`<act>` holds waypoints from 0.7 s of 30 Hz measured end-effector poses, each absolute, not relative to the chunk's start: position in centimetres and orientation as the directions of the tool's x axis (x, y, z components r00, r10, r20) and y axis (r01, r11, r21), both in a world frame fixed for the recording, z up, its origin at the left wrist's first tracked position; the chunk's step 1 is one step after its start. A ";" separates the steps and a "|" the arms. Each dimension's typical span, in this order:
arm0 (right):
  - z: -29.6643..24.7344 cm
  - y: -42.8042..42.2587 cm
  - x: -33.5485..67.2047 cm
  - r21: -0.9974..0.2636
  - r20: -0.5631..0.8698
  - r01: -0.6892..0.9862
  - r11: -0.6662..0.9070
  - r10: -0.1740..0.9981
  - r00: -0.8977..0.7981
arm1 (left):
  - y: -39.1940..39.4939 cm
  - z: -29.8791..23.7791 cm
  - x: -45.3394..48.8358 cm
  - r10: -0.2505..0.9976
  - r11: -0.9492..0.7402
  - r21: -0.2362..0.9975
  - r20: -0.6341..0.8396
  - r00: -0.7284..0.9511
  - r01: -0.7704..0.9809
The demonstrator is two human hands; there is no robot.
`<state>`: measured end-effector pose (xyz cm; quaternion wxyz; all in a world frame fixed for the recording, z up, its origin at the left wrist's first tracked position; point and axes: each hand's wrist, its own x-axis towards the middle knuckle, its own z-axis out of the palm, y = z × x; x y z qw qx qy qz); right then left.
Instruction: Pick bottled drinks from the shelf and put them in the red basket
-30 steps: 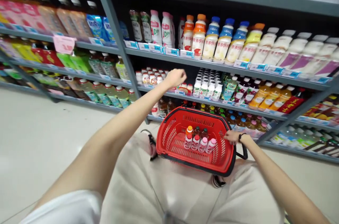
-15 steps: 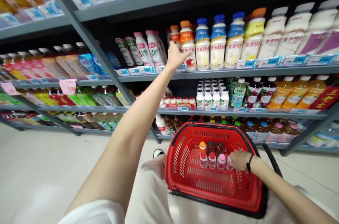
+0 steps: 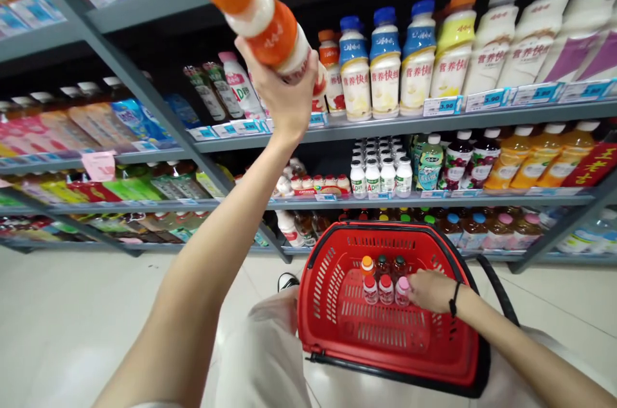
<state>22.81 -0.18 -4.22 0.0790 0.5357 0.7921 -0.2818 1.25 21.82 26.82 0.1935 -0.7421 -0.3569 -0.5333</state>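
My left hand (image 3: pixel 284 90) is raised in front of the shelves, wrapped round a white drink bottle (image 3: pixel 263 16) with an orange cap and orange neck band. The bottle tilts with its cap towards the upper left. My right hand (image 3: pixel 431 290) is inside the red shopping basket (image 3: pixel 385 369), its fingers curled at a small pink-capped bottle (image 3: pixel 402 292) and partly hiding it. Beside that stand two red-capped bottles (image 3: pixel 385 290), with an orange-capped bottle (image 3: pixel 367 265) and two dark-capped bottles (image 3: pixel 399 266) behind them.
Blue-capped milk drink bottles (image 3: pixel 384 67) line the shelf ahead, with another orange-capped bottle (image 3: pixel 330 67) to their left. Small white bottles (image 3: pixel 372 177) and juice bottles (image 3: pixel 544 160) fill the shelf below. A grey shelf post (image 3: pixel 139 87) slants at left. The basket's black handle (image 3: pixel 499 289) leans right.
My left hand has lifted an orange-capped bottle off the shelf and brought it up, left and nearer. My right hand has shifted slightly left within the basket.
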 end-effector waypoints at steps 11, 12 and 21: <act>-5.9 2.0 20.1 -0.856 -0.379 -0.164 -0.491 0.811 -0.446 | 6.7 7.4 2.0 0.869 -0.417 0.872 0.301 0.392 0.255; -6.0 2.2 20.0 -0.798 -0.418 -0.233 -0.556 0.788 -0.452 | 5.9 5.4 2.0 0.877 -0.343 0.909 0.219 0.428 0.239; -6.6 -1.6 18.1 -0.665 -0.531 -0.195 -0.721 0.640 -0.555 | 2.2 -3.4 1.1 0.873 0.024 0.992 -0.079 0.481 0.120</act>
